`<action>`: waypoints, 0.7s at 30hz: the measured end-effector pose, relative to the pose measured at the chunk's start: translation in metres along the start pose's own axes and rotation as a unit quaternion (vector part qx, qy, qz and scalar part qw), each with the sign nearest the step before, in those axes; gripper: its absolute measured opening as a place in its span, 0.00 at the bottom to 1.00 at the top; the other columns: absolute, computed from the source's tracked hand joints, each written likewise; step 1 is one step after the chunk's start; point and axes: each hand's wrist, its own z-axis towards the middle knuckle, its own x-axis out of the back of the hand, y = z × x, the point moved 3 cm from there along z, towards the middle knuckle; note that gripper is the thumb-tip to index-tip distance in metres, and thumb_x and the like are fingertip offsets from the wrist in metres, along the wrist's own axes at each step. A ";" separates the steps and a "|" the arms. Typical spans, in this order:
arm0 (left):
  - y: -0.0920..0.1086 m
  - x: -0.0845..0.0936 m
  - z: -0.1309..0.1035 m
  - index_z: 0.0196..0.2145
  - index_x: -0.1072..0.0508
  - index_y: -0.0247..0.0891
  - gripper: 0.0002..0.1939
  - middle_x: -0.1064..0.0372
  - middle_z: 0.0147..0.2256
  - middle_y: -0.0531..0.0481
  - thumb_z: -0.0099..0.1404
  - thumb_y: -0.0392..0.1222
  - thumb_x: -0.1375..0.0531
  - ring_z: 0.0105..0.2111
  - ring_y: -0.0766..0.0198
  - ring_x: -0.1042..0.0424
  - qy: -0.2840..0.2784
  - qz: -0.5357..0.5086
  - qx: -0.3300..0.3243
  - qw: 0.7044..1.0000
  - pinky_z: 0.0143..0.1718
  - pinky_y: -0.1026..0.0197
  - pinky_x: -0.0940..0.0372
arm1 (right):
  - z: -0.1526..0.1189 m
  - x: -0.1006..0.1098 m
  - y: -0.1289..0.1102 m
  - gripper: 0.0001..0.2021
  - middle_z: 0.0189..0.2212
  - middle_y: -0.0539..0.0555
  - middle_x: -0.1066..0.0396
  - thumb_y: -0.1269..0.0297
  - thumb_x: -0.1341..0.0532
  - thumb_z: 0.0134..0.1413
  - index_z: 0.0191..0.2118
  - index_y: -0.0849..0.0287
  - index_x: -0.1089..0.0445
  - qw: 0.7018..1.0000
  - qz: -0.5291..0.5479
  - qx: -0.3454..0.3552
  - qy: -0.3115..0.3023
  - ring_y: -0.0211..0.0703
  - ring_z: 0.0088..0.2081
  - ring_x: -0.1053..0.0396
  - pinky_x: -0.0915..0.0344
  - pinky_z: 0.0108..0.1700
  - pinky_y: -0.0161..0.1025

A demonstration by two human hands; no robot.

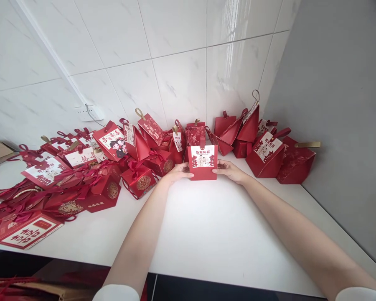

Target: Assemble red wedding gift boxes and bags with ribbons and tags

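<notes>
A red gift box [203, 173] with a white printed panel and a ribbon loop on top stands upright between my hands at the middle of the white table [207, 234]. My left hand [179, 172] grips its left side, thumb on the front face. On the right side, my right hand [230, 170] holds it the same way, fingers behind. Just behind it is another red box [196, 133], partly hidden. Close to my left hand sits a small red box [140, 180] with a gold round emblem and a bow.
Many red boxes and bags crowd the left, among them a box with a white double character panel [28, 232]. More red boxes [265, 155] lean at the right by a grey panel [341, 104]. A wall socket [89, 113] is behind. Red bags [34, 290] lie below the table's front edge.
</notes>
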 end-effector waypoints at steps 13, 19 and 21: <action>-0.011 0.008 0.003 0.40 0.21 0.33 0.23 0.23 0.43 0.43 0.57 0.56 0.35 0.45 0.55 0.27 0.085 0.081 -0.014 0.993 0.53 0.54 0.39 | -0.003 0.006 0.012 0.24 0.53 0.57 0.33 0.42 0.40 0.56 0.51 0.52 0.26 0.970 -0.242 -0.010 0.021 0.56 0.54 0.34 0.40 0.60 0.52; -0.012 0.008 0.005 0.42 0.22 0.31 0.27 0.23 0.43 0.40 0.50 0.54 0.30 0.44 0.52 0.26 0.057 0.093 0.000 0.994 0.49 0.52 0.36 | -0.003 0.007 0.011 0.24 0.54 0.56 0.34 0.42 0.47 0.61 0.51 0.52 0.26 0.963 -0.269 -0.018 0.019 0.54 0.55 0.35 0.42 0.62 0.50; -0.013 0.007 0.007 0.46 0.24 0.33 0.33 0.24 0.46 0.40 0.43 0.48 0.26 0.47 0.50 0.26 0.034 0.096 0.002 0.995 0.50 0.52 0.36 | -0.003 0.007 0.011 0.24 0.54 0.56 0.34 0.42 0.47 0.62 0.51 0.52 0.26 0.961 -0.274 -0.018 0.019 0.54 0.55 0.35 0.41 0.62 0.49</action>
